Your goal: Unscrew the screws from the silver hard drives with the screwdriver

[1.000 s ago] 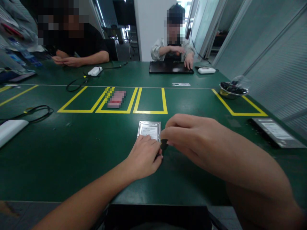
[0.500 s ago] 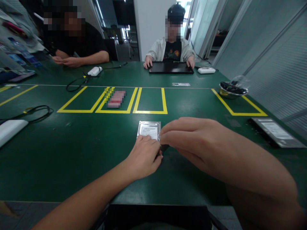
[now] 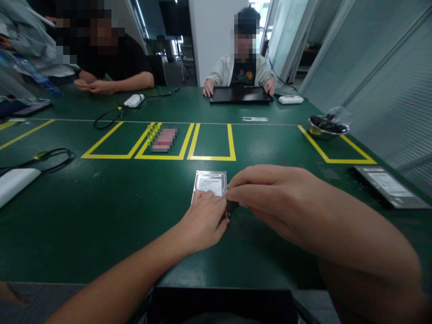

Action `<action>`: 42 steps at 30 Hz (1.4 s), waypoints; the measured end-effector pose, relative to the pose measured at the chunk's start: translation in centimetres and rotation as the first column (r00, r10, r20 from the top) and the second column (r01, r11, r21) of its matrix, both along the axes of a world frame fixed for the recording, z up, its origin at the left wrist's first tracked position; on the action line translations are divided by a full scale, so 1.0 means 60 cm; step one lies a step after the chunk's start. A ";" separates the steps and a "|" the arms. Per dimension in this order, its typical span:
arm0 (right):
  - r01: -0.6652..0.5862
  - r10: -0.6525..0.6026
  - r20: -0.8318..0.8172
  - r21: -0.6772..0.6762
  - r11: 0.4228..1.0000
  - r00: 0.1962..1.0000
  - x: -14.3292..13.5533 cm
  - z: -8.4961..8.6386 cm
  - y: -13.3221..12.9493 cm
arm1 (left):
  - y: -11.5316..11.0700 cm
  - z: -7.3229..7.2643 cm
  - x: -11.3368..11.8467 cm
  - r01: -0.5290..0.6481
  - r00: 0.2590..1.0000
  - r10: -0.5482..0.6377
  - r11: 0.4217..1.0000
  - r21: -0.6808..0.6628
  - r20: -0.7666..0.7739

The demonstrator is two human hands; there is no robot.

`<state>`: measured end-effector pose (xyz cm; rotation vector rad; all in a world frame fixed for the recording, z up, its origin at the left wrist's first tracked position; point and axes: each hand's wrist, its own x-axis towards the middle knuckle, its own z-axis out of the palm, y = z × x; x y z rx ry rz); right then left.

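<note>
So the hard drive (image 3: 211, 181) is on the desk (image 3: 111, 225), toward the near edge. Left hand (image 3: 204, 220) has fingers bunched over its near end, can't tell if they're gripping. Right hand (image 3: 275, 195) has fingers together, pinching some dark thing (image 3: 231, 206) beside it.

Green table (image 3: 101, 234) | yellow tape (image 3: 211, 158) | silver drive (image 3: 211, 181) | larger drive (image 3: 388, 185) | metal bowl (image 3: 322, 132) | white box (image 3: 16, 183)

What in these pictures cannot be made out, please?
In the head view:
Silver drive: near part hidden by the left hand.
Dark object: partly covered by the right hand, its kind unclear.
Drive's label: print too small to read.
White device: cut off by the left edge.
</note>
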<state>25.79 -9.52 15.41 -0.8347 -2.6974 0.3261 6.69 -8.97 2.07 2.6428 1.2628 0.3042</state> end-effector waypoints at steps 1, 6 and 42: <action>0.013 -0.013 0.010 0.002 1.000 1.000 0.000 0.000 -0.001 | 0.000 0.001 0.000 0.001 1.000 -0.001 1.000 -0.005 0.001; 0.050 -0.051 0.050 0.027 0.998 0.997 -0.002 0.000 -0.002 | -0.003 0.004 0.000 0.007 1.000 -0.006 1.000 -0.030 0.009; 0.056 -0.058 0.041 0.042 0.998 0.997 -0.003 -0.005 0.002 | -0.003 0.007 0.003 0.003 1.000 -0.003 1.000 -0.003 -0.024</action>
